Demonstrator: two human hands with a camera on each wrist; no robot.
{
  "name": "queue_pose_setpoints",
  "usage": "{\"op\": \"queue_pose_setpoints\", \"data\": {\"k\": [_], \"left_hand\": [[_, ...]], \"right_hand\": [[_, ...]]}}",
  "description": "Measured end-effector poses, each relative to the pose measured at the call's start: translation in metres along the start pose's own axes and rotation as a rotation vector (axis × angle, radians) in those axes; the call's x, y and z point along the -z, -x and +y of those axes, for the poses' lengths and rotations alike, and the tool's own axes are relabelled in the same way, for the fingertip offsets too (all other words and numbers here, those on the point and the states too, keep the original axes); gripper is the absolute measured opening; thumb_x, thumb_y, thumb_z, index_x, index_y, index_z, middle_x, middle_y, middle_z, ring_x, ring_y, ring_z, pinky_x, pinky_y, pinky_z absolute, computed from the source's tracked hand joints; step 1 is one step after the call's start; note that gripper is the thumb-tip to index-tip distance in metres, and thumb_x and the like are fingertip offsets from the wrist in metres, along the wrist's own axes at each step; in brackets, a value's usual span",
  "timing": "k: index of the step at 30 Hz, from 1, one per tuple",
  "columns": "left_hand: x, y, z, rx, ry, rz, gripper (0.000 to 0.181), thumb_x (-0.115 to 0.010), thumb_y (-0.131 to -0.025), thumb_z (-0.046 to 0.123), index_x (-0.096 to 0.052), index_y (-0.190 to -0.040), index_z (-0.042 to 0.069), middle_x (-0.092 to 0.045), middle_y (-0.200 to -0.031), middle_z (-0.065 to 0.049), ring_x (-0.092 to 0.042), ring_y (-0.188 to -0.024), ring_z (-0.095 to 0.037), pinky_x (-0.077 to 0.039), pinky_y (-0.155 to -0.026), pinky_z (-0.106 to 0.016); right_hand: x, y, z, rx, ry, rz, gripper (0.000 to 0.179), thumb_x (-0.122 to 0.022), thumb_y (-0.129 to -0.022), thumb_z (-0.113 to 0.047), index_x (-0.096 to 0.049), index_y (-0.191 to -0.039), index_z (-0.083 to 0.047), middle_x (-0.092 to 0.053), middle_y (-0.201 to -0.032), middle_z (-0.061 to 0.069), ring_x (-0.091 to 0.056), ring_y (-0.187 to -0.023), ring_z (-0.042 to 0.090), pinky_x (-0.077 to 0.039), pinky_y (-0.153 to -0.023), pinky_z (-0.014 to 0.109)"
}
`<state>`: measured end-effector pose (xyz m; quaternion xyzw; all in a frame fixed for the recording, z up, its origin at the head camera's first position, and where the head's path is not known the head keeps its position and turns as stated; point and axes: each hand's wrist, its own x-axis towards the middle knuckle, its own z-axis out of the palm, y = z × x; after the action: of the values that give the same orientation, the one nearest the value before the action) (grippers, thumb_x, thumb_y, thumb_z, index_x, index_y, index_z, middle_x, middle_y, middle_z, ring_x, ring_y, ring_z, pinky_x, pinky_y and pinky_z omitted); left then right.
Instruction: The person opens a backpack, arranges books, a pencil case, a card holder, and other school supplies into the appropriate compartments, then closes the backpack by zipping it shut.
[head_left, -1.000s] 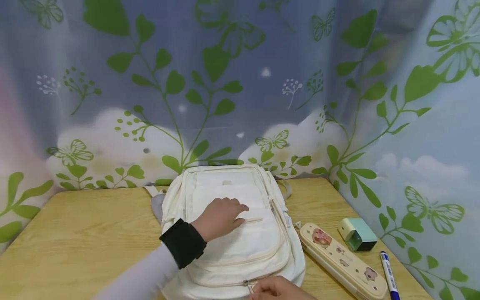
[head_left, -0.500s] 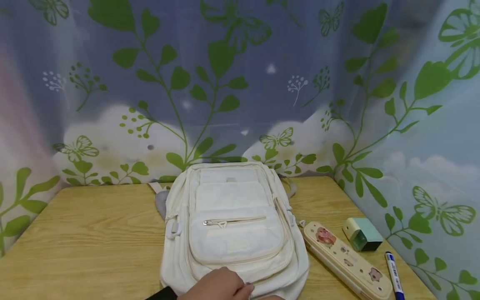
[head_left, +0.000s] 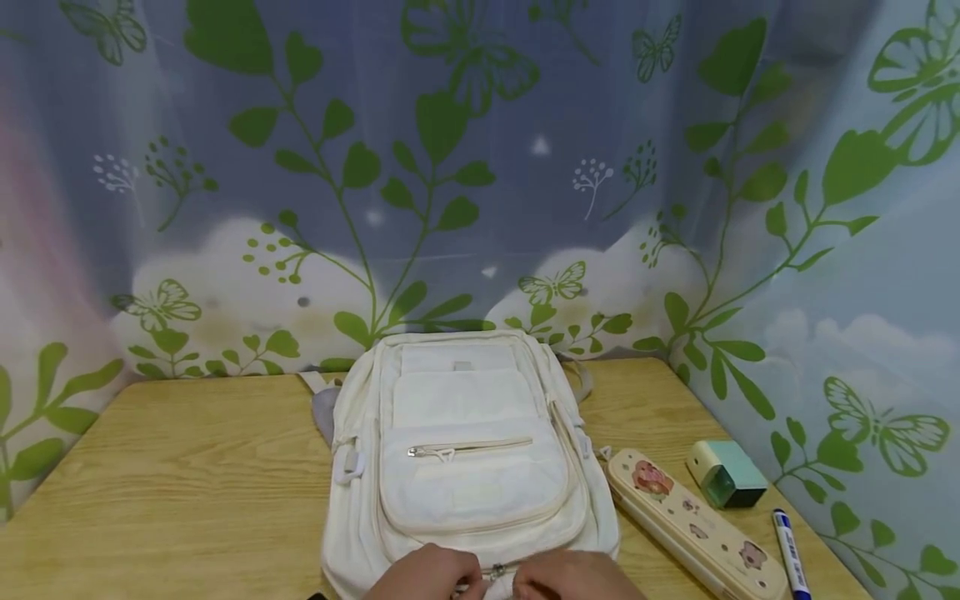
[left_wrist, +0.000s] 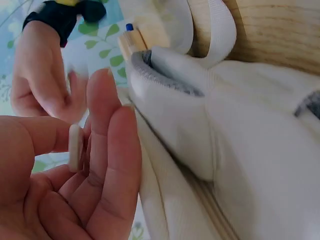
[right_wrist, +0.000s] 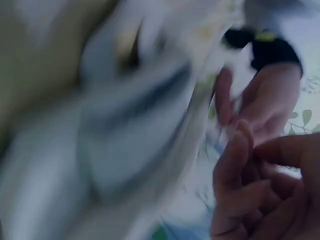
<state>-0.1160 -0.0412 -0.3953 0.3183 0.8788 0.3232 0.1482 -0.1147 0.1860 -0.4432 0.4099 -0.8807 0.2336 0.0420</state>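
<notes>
A cream-white backpack (head_left: 472,492) lies front up on the table. Both hands meet at its near end, beside a metal zipper slider (head_left: 495,572). My left hand (head_left: 435,573), on the left, pinches a flat whitish zipper pull (left_wrist: 76,148) between thumb and fingers. Just right of the slider, my right hand (head_left: 573,577) has curled fingers; in the right wrist view its thumb meets the fingertips, and they hide most of what they pinch, seemingly another zipper pull. Higher on the bag, a small front pocket zipper (head_left: 472,447) runs across.
To the bag's right lies a cream pencil case (head_left: 697,521) with cartoon prints. Beyond it are a mint-green box-shaped object (head_left: 727,473) and a blue-and-white marker (head_left: 791,554). Wooden table (head_left: 202,475) extends left; a leaf-patterned curtain (head_left: 420,208) hangs behind and along the right.
My left hand has come down from the middle of the backpack to its near end, beside the right hand. The front pocket zipper is now uncovered. The right hand stays at the near edge.
</notes>
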Motion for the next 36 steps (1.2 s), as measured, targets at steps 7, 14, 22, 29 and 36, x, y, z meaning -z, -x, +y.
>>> {"op": "queue_pose_setpoints", "data": {"k": [7, 14, 22, 29, 36], "left_hand": [[0.01, 0.008, 0.002, 0.021, -0.066, 0.063, 0.021, -0.055, -0.092, 0.028, -0.068, -0.08, 0.016, -0.057, -0.059, 0.012, -0.044, -0.049, 0.002, -0.038, -0.048, -0.019], [0.016, 0.013, -0.002, -0.041, -0.115, 0.067, 0.023, -0.053, -0.093, 0.029, -0.068, -0.082, 0.015, -0.057, -0.059, 0.012, -0.043, -0.05, 0.004, -0.038, -0.049, -0.017], [0.051, 0.037, -0.031, -0.089, 0.002, 0.05, 0.024, -0.052, -0.095, 0.025, -0.063, -0.075, 0.018, -0.045, -0.056, 0.018, -0.037, -0.049, 0.006, -0.036, -0.049, -0.015], [0.094, 0.06, -0.062, 0.093, -0.194, 0.129, 0.017, -0.058, -0.091, 0.031, -0.064, -0.077, 0.025, -0.051, -0.056, 0.015, -0.043, -0.049, 0.002, -0.036, -0.048, -0.021], [0.111, 0.045, -0.09, 0.205, -0.48, 0.393, 0.02, -0.062, -0.087, 0.025, -0.058, -0.068, 0.028, -0.035, -0.05, 0.012, -0.027, -0.046, -0.003, -0.018, -0.046, -0.02]], "right_hand": [[0.05, -0.017, -0.028, 0.259, 0.658, 0.146, 0.047, -0.05, -0.092, -0.05, -0.057, -0.118, -0.011, -0.058, -0.116, -0.001, -0.057, -0.104, 0.012, -0.044, -0.085, 0.025], [0.032, -0.026, -0.014, 0.301, 0.723, 0.202, 0.048, -0.078, -0.071, -0.041, -0.06, -0.107, -0.014, -0.062, -0.113, -0.001, -0.061, -0.099, 0.01, -0.047, -0.073, 0.018], [0.03, -0.031, -0.016, 0.218, 0.71, 0.245, 0.038, -0.082, -0.063, -0.017, -0.063, -0.095, -0.014, -0.066, -0.091, -0.005, -0.062, -0.07, 0.004, -0.04, -0.05, 0.011], [0.029, -0.025, -0.017, 0.149, 0.632, 0.268, 0.045, -0.083, -0.063, -0.022, -0.063, -0.102, -0.011, -0.069, -0.091, -0.002, -0.064, -0.07, 0.005, -0.045, -0.055, 0.012], [0.03, -0.026, -0.022, 0.122, 0.581, 0.232, 0.049, -0.083, -0.064, -0.027, -0.063, -0.106, -0.01, -0.071, -0.095, 0.0, -0.066, -0.075, 0.008, -0.048, -0.057, 0.016]]}}
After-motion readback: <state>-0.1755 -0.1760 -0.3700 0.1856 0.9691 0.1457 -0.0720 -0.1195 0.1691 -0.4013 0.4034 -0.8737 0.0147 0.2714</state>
